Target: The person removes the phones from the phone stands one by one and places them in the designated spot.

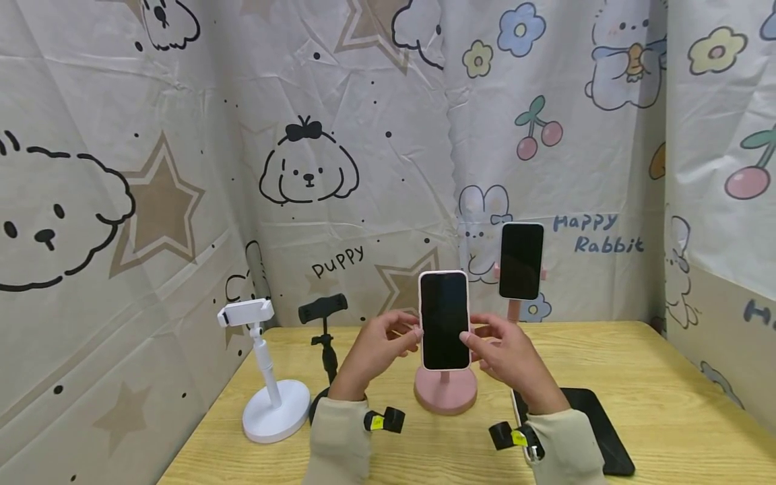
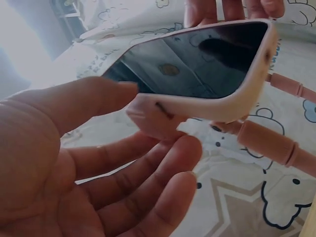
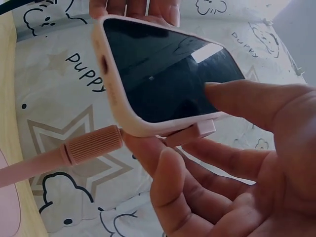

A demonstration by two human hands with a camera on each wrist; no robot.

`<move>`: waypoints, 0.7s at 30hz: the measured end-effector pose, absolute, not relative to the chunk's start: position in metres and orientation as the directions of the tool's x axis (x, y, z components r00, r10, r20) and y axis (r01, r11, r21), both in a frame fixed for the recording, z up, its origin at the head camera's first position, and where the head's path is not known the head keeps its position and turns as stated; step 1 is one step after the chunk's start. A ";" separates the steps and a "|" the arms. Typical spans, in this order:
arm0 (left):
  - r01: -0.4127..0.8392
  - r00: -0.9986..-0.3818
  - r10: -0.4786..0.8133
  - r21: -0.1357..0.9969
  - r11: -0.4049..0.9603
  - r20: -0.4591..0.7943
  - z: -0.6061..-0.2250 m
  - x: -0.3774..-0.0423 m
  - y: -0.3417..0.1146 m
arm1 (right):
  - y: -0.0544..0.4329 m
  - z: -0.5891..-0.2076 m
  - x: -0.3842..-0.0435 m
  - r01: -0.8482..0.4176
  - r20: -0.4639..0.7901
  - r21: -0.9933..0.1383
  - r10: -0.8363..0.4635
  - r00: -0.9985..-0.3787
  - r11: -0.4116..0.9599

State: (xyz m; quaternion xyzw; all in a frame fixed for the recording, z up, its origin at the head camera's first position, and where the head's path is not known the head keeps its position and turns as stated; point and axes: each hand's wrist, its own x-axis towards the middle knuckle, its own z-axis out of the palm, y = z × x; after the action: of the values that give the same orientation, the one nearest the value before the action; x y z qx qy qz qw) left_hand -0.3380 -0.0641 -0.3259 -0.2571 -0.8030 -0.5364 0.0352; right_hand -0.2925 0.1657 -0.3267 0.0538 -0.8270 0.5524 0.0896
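Note:
Upright at the middle of the table, a smartphone in a pale pink case, its screen dark, is on a pink phone stand with a round base. My left hand grips the phone's left edge. In the left wrist view its thumb lies on the edge by the screen, with the fingers curled near the pink clamp behind. From the other side my right hand holds the phone. The right wrist view shows that thumb on the screen, with fingers around the clamp's other end.
A white phone stand and a black one stand at the left, both without phones. Back right, another phone sits in a pink stand. A black tablet-like slab lies by my right forearm. Printed curtains surround the table.

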 end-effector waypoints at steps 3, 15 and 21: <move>0.473 -0.850 0.409 0.822 0.316 0.332 -0.323 -0.334 -0.067 | 0.166 -0.325 -0.290 -0.205 0.216 -0.893 -0.018 -0.976 0.401; 0.591 -0.783 0.499 0.691 0.416 0.370 -0.317 -0.325 -0.074 | 0.167 -0.321 -0.283 -0.316 0.280 -0.825 -0.146 -0.949 0.469; 0.631 -0.766 0.482 0.641 0.437 0.425 -0.316 -0.321 -0.070 | 0.166 -0.323 -0.281 -0.341 0.320 -0.814 -0.126 -0.939 0.470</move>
State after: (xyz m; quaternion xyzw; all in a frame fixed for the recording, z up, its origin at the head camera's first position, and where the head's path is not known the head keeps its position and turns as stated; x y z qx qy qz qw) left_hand -0.3207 -0.0704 -0.3160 -0.3302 -0.8429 -0.4151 0.0898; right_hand -0.2813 0.1659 -0.3225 0.1372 -0.8505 0.4961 0.1082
